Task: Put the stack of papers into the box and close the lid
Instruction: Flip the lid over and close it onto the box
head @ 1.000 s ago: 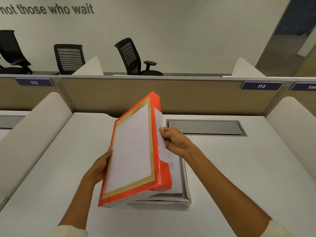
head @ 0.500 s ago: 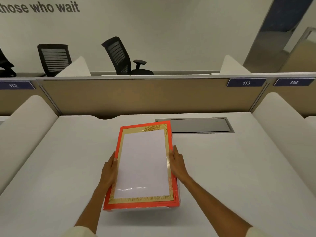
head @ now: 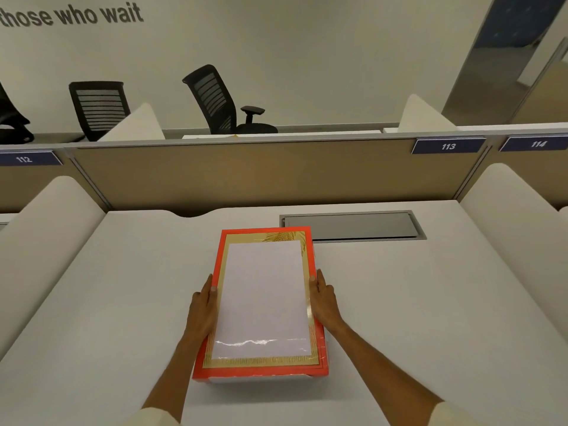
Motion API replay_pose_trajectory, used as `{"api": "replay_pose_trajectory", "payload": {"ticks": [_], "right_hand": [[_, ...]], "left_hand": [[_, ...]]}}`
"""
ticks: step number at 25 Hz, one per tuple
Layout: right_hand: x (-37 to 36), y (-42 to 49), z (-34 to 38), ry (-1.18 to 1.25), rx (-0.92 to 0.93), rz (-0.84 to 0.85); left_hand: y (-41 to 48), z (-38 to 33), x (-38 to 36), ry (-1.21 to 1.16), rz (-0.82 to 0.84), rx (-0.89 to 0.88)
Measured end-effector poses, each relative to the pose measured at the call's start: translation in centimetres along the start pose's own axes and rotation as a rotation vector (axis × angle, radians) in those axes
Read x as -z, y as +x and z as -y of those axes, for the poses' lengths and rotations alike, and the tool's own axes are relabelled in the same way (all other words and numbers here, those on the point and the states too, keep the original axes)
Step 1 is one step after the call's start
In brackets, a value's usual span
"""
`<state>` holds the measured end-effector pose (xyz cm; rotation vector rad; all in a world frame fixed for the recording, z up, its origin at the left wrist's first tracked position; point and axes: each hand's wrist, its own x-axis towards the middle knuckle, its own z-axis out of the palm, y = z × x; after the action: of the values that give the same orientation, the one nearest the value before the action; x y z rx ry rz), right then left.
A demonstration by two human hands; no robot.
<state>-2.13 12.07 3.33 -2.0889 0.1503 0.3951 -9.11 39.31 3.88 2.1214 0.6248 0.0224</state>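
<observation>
An orange lid (head: 262, 299) with a gold border and a white centre panel lies flat over the box on the white desk. A sliver of the box's pale front wall (head: 258, 379) shows under the lid's near edge. The papers are hidden inside. My left hand (head: 204, 305) presses flat against the lid's left side, fingers straight. Against the lid's right side rests my right hand (head: 324, 298), also flat with fingers extended.
The white desk (head: 415, 302) has a grey cable hatch (head: 350, 225) just behind the box on the right. Rounded white dividers stand at both sides, a tan partition (head: 261, 173) at the back, and black office chairs (head: 221, 99) beyond it.
One second ago the lid was tilted up with papers showing and my right hand inside. The lid has come down flat, and both hands now rest along its sides.
</observation>
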Motion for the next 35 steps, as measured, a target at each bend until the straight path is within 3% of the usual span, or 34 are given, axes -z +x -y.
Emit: {"api": "replay_pose_trajectory", "payload": {"ticks": [11,14,17,19,23,29,35], "right_hand": [[-0.5,1.1,-0.4,-0.035,-0.001,0.004],[-0.3,1.2,-0.5,-0.13,-0.028,0.029],[-0.8,0.7,-0.2,-0.456,0.104,-0.155],[-1.4,0.4,0.4,-0.566,0.297,-0.226],[-3.1,0.3,0.3,-0.671,0.404,-0.159],[-4.5,0.2,-1.2,-0.752,0.373,-0.107],[-5.0,0.4,-1.5,-0.763,0.361,-0.086]], "left_hand": [[1.0,0.5,-0.6,0.045,-0.012,-0.007],[1.2,0.7,-0.7,0.196,0.005,0.022],[1.1,-0.2,-1.0,0.54,-0.185,-0.143],[1.0,-1.4,-1.4,0.593,-0.231,-0.336],[1.4,-2.1,-2.7,0.651,-0.128,-0.486],[1.6,-0.1,-3.9,0.598,0.005,-0.42],[1.6,0.9,-4.6,0.588,0.032,-0.39]]}}
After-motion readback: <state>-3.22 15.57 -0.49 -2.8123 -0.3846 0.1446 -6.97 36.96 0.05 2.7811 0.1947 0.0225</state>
